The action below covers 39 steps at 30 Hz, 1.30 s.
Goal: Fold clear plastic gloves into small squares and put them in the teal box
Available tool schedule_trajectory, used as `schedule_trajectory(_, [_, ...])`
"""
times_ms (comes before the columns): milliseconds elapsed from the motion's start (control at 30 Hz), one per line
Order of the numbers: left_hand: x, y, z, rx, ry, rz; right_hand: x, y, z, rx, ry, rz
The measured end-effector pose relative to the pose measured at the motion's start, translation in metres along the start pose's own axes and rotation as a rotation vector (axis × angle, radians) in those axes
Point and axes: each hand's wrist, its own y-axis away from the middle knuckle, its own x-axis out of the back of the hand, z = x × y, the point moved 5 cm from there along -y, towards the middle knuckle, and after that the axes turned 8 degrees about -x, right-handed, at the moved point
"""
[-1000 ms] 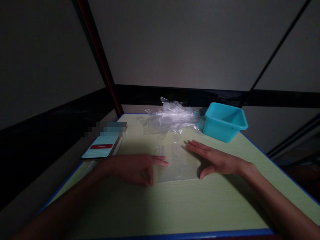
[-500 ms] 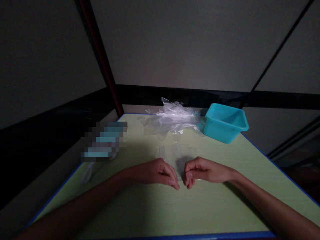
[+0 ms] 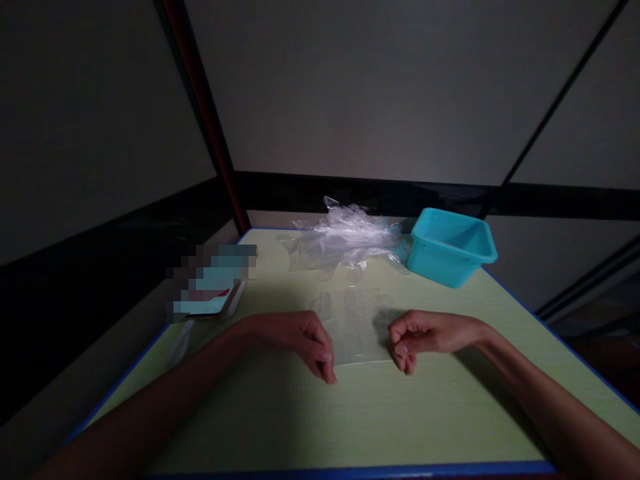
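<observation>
A clear disposable plastic glove (image 3: 361, 333) lies flat on the table, its finger part pointing away and its straight cuff edge towards me. My left hand (image 3: 307, 340) is bent at the wrist at the glove's left side, fingers curled together and tips pointing down by the cuff corner. On the opposite side, my right hand (image 3: 417, 337) is closed too, with its curled fingers at the right cuff corner. Whether either hand pinches the thin film is hidden by the fingers. Beyond lies a crumpled pile of clear plastic gloves (image 3: 345, 237).
A turquoise plastic basket (image 3: 443, 257) stands at the back right, beside the pile. To the left lies a partly pixelated flat object (image 3: 215, 283) with a pale strip near it. The pale green table (image 3: 350, 427) has a blue rim, and walls stand behind and to the left.
My hands have moved apart from near the middle of the glove, left hand leftward and right hand rightward, uncovering more of its cuff. The glove, pile and basket stay put.
</observation>
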Motion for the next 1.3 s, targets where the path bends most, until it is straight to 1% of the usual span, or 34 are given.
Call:
schedule_trajectory(133, [0.000,0.004,0.002,0.021,-0.021,-0.037,0.003,0.004,0.001,-0.017,0.005,-0.010])
schedule_trajectory(200, [0.000,0.005,0.005,0.012,-0.066,-0.045,0.006,0.010,-0.002,0.003,0.070,0.025])
schedule_trajectory(267, [-0.002,0.006,0.007,0.008,-0.106,-0.046,0.011,0.017,-0.010,0.053,0.230,0.136])
schedule_trajectory(367, [-0.001,0.005,0.008,0.004,-0.202,-0.002,0.013,0.027,-0.024,0.117,0.562,0.327])
schedule_trajectory(433, [0.001,0.004,0.008,-0.023,-0.315,0.066,0.008,0.029,-0.028,0.117,0.738,0.364])
schedule_trajectory(533, [0.003,0.002,0.013,-0.081,-0.501,0.155,0.000,0.026,-0.027,0.112,0.888,0.337])
schedule_trajectory(600, [0.002,0.000,0.017,-0.097,-0.621,0.188,-0.004,0.023,-0.025,0.116,0.945,0.328])
schedule_trajectory(700, [-0.002,0.000,0.020,-0.083,-0.777,0.201,-0.006,0.021,-0.024,0.109,0.990,0.349])
schedule_trajectory(933, [-0.010,0.000,0.019,-0.015,-1.027,0.203,-0.013,0.022,-0.026,0.080,1.098,0.409])
schedule_trajectory(1067, [-0.014,-0.002,0.019,-0.018,-1.103,0.206,-0.018,0.021,-0.026,0.082,1.197,0.451])
schedule_trajectory(1300, [-0.015,-0.005,0.017,0.010,-1.148,0.225,-0.022,0.020,-0.025,0.125,1.303,0.510])
